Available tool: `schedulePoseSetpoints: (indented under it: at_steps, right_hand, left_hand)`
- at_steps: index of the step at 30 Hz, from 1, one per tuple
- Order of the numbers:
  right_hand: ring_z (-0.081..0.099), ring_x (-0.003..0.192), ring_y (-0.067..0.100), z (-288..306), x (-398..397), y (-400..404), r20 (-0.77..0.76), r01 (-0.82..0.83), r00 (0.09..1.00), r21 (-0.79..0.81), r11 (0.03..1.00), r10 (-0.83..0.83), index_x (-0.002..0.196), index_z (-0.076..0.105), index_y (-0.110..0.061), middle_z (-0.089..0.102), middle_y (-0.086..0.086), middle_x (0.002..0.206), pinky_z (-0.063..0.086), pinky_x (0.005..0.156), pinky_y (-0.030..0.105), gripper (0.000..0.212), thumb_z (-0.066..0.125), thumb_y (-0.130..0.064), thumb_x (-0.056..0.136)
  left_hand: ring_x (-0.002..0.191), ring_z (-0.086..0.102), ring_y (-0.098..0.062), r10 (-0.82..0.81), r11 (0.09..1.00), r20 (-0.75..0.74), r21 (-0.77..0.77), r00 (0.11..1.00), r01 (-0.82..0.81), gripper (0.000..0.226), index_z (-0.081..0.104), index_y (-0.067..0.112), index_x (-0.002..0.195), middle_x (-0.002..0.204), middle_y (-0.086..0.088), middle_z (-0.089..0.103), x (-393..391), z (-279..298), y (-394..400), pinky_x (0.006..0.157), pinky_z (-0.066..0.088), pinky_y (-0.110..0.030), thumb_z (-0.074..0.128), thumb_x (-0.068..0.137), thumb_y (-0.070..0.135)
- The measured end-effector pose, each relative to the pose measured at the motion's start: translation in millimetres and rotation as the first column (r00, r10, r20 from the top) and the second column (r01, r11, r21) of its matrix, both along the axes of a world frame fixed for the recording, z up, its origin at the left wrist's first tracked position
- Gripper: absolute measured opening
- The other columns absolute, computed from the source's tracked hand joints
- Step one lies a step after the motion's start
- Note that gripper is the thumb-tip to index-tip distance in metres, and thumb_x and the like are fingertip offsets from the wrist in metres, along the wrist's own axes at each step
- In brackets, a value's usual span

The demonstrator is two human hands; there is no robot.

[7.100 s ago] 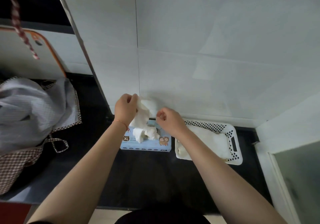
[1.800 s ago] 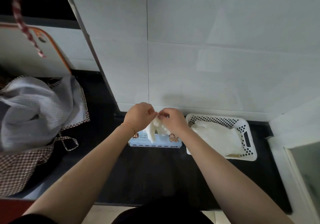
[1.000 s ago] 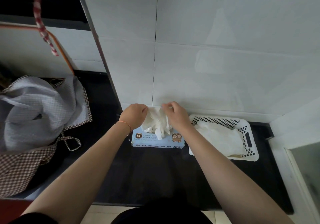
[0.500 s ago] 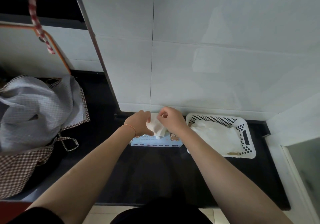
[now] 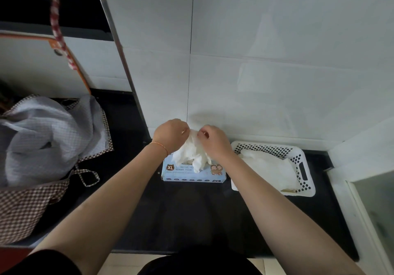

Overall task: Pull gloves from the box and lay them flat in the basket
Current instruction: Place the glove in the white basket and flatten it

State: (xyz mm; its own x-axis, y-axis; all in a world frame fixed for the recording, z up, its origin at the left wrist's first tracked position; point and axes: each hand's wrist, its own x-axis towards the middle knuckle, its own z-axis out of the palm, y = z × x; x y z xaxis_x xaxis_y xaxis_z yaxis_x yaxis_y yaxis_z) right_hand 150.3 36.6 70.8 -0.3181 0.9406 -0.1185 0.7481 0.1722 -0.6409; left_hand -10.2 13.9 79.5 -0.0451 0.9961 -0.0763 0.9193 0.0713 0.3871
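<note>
A pale blue glove box point(image 5: 193, 173) marked XL lies on the black counter against the tiled wall. A crumpled white glove point(image 5: 191, 153) hangs above the box, its fingers drooping onto the box top. My left hand point(image 5: 170, 136) pinches the glove's upper left edge. My right hand point(image 5: 212, 140) pinches its upper right edge, close beside the left. To the right of the box stands a white perforated basket point(image 5: 302, 161) with white gloves point(image 5: 268, 168) lying in it.
A grey cloth with a checked brown border point(image 5: 42, 138) is heaped at the left of the counter. A red-and-white cord point(image 5: 56, 19) hangs at the upper left. A white ledge point(image 5: 360, 147) bounds the counter on the right.
Both hands have risen a little above the box, drawing more of the white glove up and out; it now hangs longer between them.
</note>
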Motion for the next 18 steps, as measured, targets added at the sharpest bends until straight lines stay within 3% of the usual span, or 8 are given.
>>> schedulePoseSetpoints:
  at_steps: [4, 7, 9, 11, 12, 15, 17, 18]
  right_hand:
    - [0.049, 0.082, 0.003, 15.2, 0.0, -1.7, -0.184, -0.054, 0.982, -0.038, 0.998, 0.047, 0.127, 0.049, -0.026, 0.046, -0.002, 0.108, 0.040, 0.069, 0.020, 0.047, 0.070, -0.031, 0.086]
    - [0.051, 0.094, 0.011, 26.3, 1.2, 2.7, -0.178, -0.099, 0.978, 0.037, 0.994, 0.104, 0.132, 0.048, -0.029, 0.042, -0.001, 0.118, 0.046, 0.084, 0.028, 0.061, 0.076, -0.022, 0.078]
    - [0.050, 0.105, 0.021, 33.2, 1.2, 7.8, -0.093, -0.103, 0.989, 0.154, 0.983, 0.118, 0.122, 0.057, -0.024, 0.049, 0.001, 0.116, 0.046, 0.089, 0.037, 0.049, 0.077, -0.021, 0.077]
    - [0.052, 0.092, 0.020, 43.6, 3.6, 11.7, -0.066, -0.074, 0.994, 0.221, 0.972, 0.091, 0.092, 0.062, -0.023, 0.052, -0.005, 0.094, 0.044, 0.076, 0.035, 0.019, 0.076, -0.026, 0.079]
    - [0.051, 0.079, 0.016, 50.8, 6.4, 10.7, -0.099, -0.049, 0.993, 0.198, 0.979, 0.070, 0.079, 0.059, -0.022, 0.050, -0.007, 0.082, 0.040, 0.067, 0.031, 0.017, 0.074, -0.027, 0.082]
    - [0.046, 0.055, 0.010, 66.0, 21.8, 4.6, -0.324, 0.055, 0.944, -0.026, 0.998, -0.060, 0.071, 0.055, 0.000, 0.052, 0.005, 0.065, 0.033, 0.055, 0.024, 0.034, 0.065, -0.026, 0.090]
    - [0.056, 0.051, 0.009, 73.1, 33.7, -2.6, -0.404, 0.127, 0.900, -0.115, 0.985, -0.163, 0.076, 0.058, 0.007, 0.062, 0.013, 0.063, 0.044, 0.059, 0.024, 0.039, 0.060, -0.028, 0.093]
    - [0.060, 0.052, 0.010, 75.3, 41.2, -5.3, -0.415, 0.162, 0.886, -0.146, 0.976, -0.209, 0.079, 0.061, 0.009, 0.065, 0.014, 0.064, 0.049, 0.062, 0.027, 0.041, 0.058, -0.029, 0.094]
  left_hand:
    - [0.092, 0.059, -0.015, 0.073, 0.988, 0.115, 0.127, 0.991, -0.087, 0.022, 0.071, 0.021, 0.101, 0.099, 0.005, 0.064, -0.7, 12.2, 0.0, 0.077, 0.049, -0.031, 0.054, 0.097, 0.034]
    - [0.086, 0.058, -0.012, 0.057, 0.962, 0.335, 0.232, 0.940, -0.141, 0.015, 0.071, 0.018, 0.088, 0.089, 0.005, 0.066, -0.5, 29.0, 0.1, 0.078, 0.046, -0.028, 0.063, 0.091, 0.030]
    - [0.074, 0.056, -0.013, 0.062, 0.969, 0.550, 0.166, 0.833, -0.182, 0.020, 0.068, 0.011, 0.078, 0.077, 0.004, 0.064, 4.4, 45.8, 2.6, 0.073, 0.045, -0.028, 0.063, 0.090, 0.025]
    - [0.063, 0.048, -0.015, 0.113, 0.978, 0.659, 0.057, 0.744, -0.199, 0.030, 0.063, 0.004, 0.072, 0.065, 0.003, 0.055, 9.4, 60.4, 6.2, 0.065, 0.039, -0.029, 0.059, 0.092, 0.026]
    - [0.063, 0.045, -0.016, 0.131, 0.980, 0.681, 0.019, 0.721, -0.196, 0.035, 0.060, 0.004, 0.070, 0.064, 0.001, 0.052, 11.9, 64.8, 7.2, 0.064, 0.037, -0.029, 0.057, 0.094, 0.029]
    - [0.079, 0.062, -0.021, 0.145, 0.989, 0.843, -0.115, 0.518, -0.090, 0.044, 0.067, 0.010, 0.084, 0.083, -0.005, 0.067, 14.6, 66.0, 5.0, 0.078, 0.048, -0.031, 0.050, 0.096, 0.049]
    - [0.099, 0.069, -0.022, 0.111, 0.982, 0.913, -0.161, 0.393, 0.097, 0.059, 0.068, 0.010, 0.109, 0.107, -0.008, 0.072, 18.1, 62.1, -1.9, 0.091, 0.054, -0.035, 0.050, 0.091, 0.063]
    - [0.102, 0.068, -0.022, 0.084, 0.972, 0.919, -0.160, 0.385, 0.171, 0.061, 0.064, 0.010, 0.114, 0.111, -0.008, 0.071, 23.8, 60.2, -4.7, 0.094, 0.054, -0.038, 0.055, 0.087, 0.064]
